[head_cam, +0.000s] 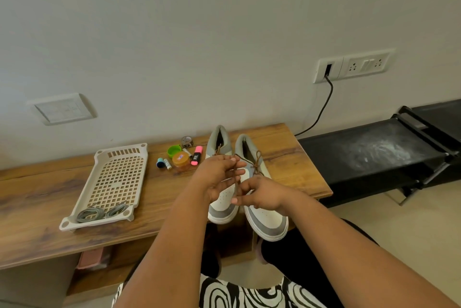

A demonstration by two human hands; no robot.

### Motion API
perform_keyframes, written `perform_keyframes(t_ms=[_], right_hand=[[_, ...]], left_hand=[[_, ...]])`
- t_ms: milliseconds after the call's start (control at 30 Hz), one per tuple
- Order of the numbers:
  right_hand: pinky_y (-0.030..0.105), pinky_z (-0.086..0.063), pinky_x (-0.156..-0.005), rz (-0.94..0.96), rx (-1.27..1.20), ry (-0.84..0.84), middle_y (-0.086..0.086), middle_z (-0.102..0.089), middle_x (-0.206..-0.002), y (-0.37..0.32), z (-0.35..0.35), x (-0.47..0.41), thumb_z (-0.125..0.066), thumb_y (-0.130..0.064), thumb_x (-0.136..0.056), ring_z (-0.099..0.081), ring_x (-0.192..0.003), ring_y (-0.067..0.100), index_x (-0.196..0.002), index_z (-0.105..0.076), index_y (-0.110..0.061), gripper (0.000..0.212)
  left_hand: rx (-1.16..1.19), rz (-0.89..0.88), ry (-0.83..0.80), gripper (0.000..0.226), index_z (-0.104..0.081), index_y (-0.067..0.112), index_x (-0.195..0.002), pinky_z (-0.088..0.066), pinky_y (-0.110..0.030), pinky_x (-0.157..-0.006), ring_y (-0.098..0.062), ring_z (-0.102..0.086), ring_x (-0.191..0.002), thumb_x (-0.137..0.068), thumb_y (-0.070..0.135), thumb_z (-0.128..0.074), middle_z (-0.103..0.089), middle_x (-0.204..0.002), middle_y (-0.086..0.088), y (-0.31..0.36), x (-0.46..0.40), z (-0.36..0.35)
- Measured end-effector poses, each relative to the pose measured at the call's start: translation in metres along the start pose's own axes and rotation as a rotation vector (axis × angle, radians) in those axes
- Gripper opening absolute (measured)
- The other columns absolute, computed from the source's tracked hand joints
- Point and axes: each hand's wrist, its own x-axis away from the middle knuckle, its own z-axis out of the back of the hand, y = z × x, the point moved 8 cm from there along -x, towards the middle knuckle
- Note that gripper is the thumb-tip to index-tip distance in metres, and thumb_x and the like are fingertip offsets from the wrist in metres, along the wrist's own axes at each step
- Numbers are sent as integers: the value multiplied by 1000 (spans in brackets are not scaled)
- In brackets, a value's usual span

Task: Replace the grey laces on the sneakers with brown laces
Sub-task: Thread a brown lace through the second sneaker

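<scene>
Brown laces: thin cord, pinched between both hands above the left of two grey-and-white low sneakers standing side by side on the wooden bench. Right-hand shoe looks already tied in brown. Grey laces lie coiled in the white perforated plastic tray.

Step in hand, judged: tying the bow. Keep both strands taut and even; snug the knot down at the tongue.

Left hand: fingers curled, tips pinching cord. Right hand: thumb and fingers closed on the same cord, hands nearly touching.
</scene>
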Motion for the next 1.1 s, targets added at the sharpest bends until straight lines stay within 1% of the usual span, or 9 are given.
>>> perform_keyframes(t_ms=[200,333,400,500,633,733,867,967,1100], right_hand=[[19,-51,-70,-20,2,-45,4,-71,-82,5,17,1,-74,-22,-87,-65,-74,6,-88,-75,-7,15],[20,-42,-59,-64,-117,-82,5,-67,-74,4,32,1,-60,-28,-97,-53,-60,5,-96,-75,-7,25],[16,-35,-52,-89,-126,-109,-1,-60,-65,6,40,1,-61,-25,-96,-46,-53,3,-99,-74,-3,26],[15,-46,-57,-82,-253,-65,3,-67,-73,12,51,-5,-72,-16,-84,-56,-61,6,-103,-71,2,27],[19,-55,-68,51,-587,198,5,-72,-87,4,80,-18,-65,-1,-86,-66,-76,10,-105,-69,-2,20],[20,-53,-70,122,-830,338,2,-71,-87,1,94,-23,-61,-4,-91,-63,-79,10,-102,-71,-9,16],[29,-54,-83,118,-335,521,4,-73,-94,8,104,-29,-70,-17,-89,-65,-89,15,-89,-73,-18,4],[28,-57,-81,149,-176,559,3,-74,-88,8,107,-32,-70,-15,-89,-71,-88,16,-89,-72,-20,5],[20,-54,-77,175,58,591,-6,-72,-88,3,109,-32,-74,-10,-85,-68,-85,6,-90,-72,-20,11]], left_hand=[[-36,-56,117,14,-62,5,-110,-55,-31,-79,-18,-68,-82,-101,9,-51,-75,-93,-7,-2,-17,12],[-151,-95,138,18,-61,5,-115,-53,-31,-78,-16,-67,-82,-102,13,-52,-75,-98,-5,-7,-28,10],[-127,-99,116,19,-61,8,-116,-53,-33,-85,-15,-67,-82,-103,12,-48,-74,-99,-3,-6,-31,3],[-84,-117,114,21,-60,13,-117,-52,-31,-85,-13,-66,-85,-104,11,-44,-72,-104,-3,-5,-37,-3],[-510,-320,191,29,-61,18,-127,-52,-36,-95,-16,-62,-105,-100,15,-51,-64,-123,-2,2,-47,-2],[-874,-495,162,27,-65,23,-122,-52,-36,-92,-13,-62,-98,-95,19,-61,-61,-119,4,0,-49,-14],[-1069,-670,163,26,-69,23,-115,-44,-24,-78,-11,-54,-91,-89,25,-70,-50,-105,7,-6,-48,-28],[-1098,-699,227,26,-70,21,-115,-38,-21,-75,-8,-46,-89,-90,27,-70,-43,-102,9,-9,-51,-30],[-1038,-697,256,18,-72,20,-108,-38,-20,-76,-9,-52,-88,-90,22,-69,-50,-100,10,-9,-53,-30]])
